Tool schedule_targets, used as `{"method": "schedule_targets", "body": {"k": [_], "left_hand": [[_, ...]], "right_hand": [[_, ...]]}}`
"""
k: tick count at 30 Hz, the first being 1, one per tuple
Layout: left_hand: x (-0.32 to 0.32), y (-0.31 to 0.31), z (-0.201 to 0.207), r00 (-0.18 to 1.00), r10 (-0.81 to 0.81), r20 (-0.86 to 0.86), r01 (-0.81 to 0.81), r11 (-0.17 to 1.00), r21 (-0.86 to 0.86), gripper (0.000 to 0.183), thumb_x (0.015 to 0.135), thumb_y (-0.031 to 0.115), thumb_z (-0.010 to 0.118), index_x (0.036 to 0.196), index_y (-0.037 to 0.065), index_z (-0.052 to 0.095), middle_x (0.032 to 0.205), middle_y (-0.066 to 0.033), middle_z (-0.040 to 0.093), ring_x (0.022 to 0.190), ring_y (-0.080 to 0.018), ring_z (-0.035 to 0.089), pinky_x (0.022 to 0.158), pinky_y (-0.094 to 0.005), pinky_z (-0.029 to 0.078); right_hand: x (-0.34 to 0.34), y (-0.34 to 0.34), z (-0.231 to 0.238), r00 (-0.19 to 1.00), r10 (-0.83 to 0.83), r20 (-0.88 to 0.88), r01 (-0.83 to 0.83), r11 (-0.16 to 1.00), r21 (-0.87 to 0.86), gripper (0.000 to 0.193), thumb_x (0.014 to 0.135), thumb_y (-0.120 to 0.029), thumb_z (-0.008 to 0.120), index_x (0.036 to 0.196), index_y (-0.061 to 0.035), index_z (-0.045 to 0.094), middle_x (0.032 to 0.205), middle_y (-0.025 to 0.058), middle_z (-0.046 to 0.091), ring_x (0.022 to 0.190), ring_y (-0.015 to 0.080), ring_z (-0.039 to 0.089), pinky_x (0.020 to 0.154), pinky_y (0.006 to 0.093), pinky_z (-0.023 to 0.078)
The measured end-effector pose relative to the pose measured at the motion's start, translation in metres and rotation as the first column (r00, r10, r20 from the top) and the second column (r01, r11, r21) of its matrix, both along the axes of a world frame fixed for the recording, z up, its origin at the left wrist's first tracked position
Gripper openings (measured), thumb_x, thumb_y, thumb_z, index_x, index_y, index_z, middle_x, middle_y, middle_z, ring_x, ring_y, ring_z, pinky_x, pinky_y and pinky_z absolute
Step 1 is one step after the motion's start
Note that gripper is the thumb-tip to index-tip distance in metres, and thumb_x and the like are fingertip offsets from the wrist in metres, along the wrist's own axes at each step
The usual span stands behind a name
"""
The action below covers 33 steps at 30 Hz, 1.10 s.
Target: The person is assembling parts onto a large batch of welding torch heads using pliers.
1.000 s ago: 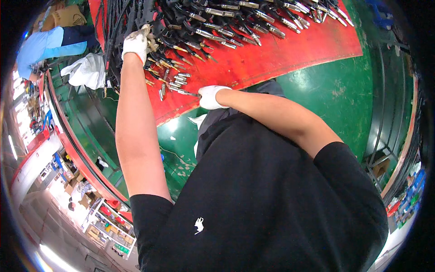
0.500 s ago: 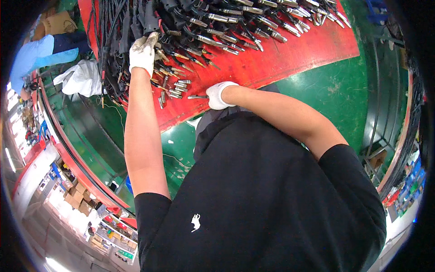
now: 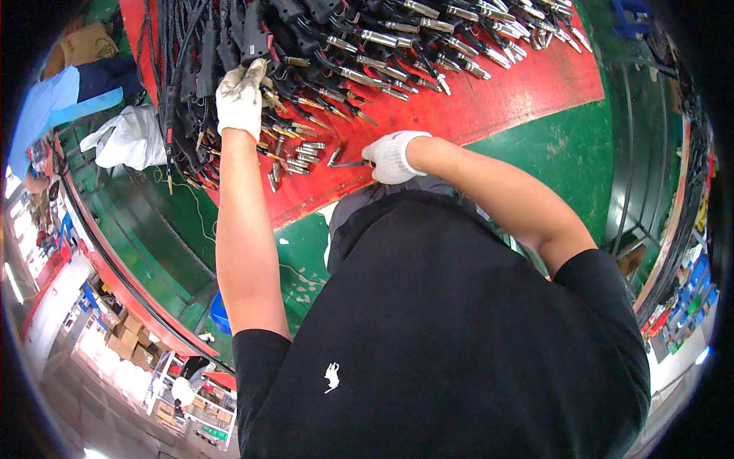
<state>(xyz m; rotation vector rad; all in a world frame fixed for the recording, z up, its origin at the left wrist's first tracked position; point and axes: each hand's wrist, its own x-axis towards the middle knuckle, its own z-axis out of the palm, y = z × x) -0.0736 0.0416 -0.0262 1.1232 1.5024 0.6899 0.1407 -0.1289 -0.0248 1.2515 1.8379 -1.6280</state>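
My left hand point(image 3: 240, 101), in a white glove with soiled fingertips, is closed around the neck end of a welding torch, just below a black torch handle point(image 3: 256, 34) with red on it. My fingers partly hide what they grip. My right hand point(image 3: 396, 157), also gloved, is closed on a thin grey metal tool point(image 3: 352, 164) that points left, low over the red tabletop point(image 3: 489, 107). Next to the tool's tip lies a small metal sleeve point(image 3: 334, 157), tilted. Several similar loose sleeves point(image 3: 306, 155) lie between my hands, near the brass-coloured torch tips point(image 3: 312, 118).
Many torches with silver nozzles point(image 3: 378, 38) cover the far part of the table. Black cables point(image 3: 180, 69) hang at its left. A white sack point(image 3: 130, 138) and a person in a blue top point(image 3: 53, 107) are at the left. Behind stands a cardboard box point(image 3: 86, 46).
My right hand has moved a little to the right with the tool. A metal sleeve now shows alone near the tool's tip. My left hand has stayed at the torch.
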Motion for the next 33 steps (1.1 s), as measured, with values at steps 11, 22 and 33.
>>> {"method": "schedule_targets", "body": {"k": [11, 22, 33], "left_hand": [[0.005, -0.001, -0.002, 0.992, 0.073, 0.102, -0.073, 0.997, -0.001, 0.025, 0.093, 0.019, 0.072, 0.106, -0.002, 0.068, 0.076, -0.0073, 0.068, 0.057, -0.0145, 0.059, 0.051, -0.0279, 0.048], [-0.006, 0.001, -0.011, 0.988, 0.083, 0.129, -0.075, 0.995, -0.066, 0.02, 0.094, 0.019, 0.072, 0.104, 0.002, 0.069, 0.083, -0.006, 0.068, 0.063, -0.0143, 0.061, 0.054, -0.0308, 0.055], [-0.002, 0.0, -0.012, 0.969, 0.124, 0.212, -0.109, 0.991, -0.081, 0.025, 0.093, 0.018, 0.072, 0.11, 0.0, 0.068, 0.077, -0.0064, 0.067, 0.059, -0.013, 0.059, 0.051, -0.0262, 0.049]], "right_hand": [[0.019, 0.08, 0.053, 0.874, -0.483, -0.044, 0.477, 0.84, 0.259, 0.043, 0.088, -0.026, 0.05, 0.12, -0.0025, 0.066, 0.112, 0.0259, 0.069, 0.106, 0.0396, 0.068, 0.093, 0.0463, 0.052], [0.031, 0.126, 0.043, 0.878, -0.469, 0.091, 0.477, 0.871, -0.116, 0.032, 0.092, -0.03, 0.06, 0.105, -0.0016, 0.066, 0.081, 0.0099, 0.065, 0.071, 0.0203, 0.063, 0.057, 0.0382, 0.053], [0.013, 0.134, 0.059, 0.834, -0.492, 0.251, 0.536, 0.83, -0.156, 0.032, 0.093, -0.028, 0.057, 0.092, 0.0034, 0.065, 0.078, 0.015, 0.063, 0.062, 0.026, 0.06, 0.053, 0.0433, 0.05]]}}
